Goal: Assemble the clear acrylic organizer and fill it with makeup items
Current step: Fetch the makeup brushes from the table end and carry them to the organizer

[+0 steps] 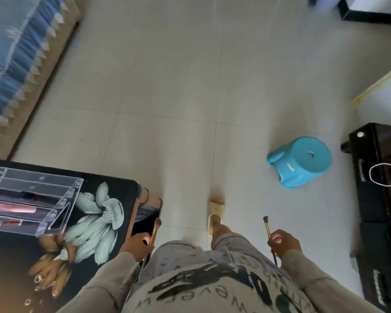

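The clear acrylic organizer (29, 199) stands on a black table with a flower print (95, 213) at the left; pink and red makeup items lie inside its tiers. My left hand (137, 245) is beside the table's right edge, closed around a gold-handled makeup brush (155, 229) with a soft pink head. My right hand (283, 242) is over the floor at the right, gripping a second gold-handled brush (267, 229) with a small brown head pointing up. Both hands are well apart from the organizer.
I am standing on a pale tiled floor (190, 109). A turquoise plastic stool (300, 161) lies tipped at the right. A black cabinet (379, 188) with a white cable sits at the far right. A blue-covered sofa (20, 53) runs along the upper left.
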Available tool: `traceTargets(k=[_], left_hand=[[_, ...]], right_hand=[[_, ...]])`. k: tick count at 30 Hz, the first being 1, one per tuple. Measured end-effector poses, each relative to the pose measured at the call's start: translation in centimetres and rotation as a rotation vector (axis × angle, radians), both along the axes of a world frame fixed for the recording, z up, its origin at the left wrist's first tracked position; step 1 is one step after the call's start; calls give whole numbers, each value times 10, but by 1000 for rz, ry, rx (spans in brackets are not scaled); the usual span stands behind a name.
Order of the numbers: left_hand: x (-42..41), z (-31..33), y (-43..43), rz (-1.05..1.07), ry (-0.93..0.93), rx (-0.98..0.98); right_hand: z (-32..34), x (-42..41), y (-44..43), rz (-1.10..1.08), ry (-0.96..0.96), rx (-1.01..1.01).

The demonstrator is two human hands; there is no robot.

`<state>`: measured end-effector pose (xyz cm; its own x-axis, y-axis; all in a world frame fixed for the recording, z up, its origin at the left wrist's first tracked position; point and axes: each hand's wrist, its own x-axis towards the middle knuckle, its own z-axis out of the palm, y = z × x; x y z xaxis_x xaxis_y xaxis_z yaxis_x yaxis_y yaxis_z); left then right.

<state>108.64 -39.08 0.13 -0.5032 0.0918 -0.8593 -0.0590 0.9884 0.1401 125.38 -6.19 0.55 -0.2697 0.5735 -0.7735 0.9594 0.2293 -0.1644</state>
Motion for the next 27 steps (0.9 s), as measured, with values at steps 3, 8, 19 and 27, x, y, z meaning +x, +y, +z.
traceTargets(k=[3,8,19,27], left_hand=[[-19,-1,19,72,-21,-13],[-48,3,55,206,-3,-19],[-126,-11,92,451,3,-11],[-255,6,87,642,65,56]], right_hand=[[0,-53,42,115,-6,17],[6,-137,93,214,70,31],[-5,-287,127,366,43,4],[-7,-411,126,381,61,34]])
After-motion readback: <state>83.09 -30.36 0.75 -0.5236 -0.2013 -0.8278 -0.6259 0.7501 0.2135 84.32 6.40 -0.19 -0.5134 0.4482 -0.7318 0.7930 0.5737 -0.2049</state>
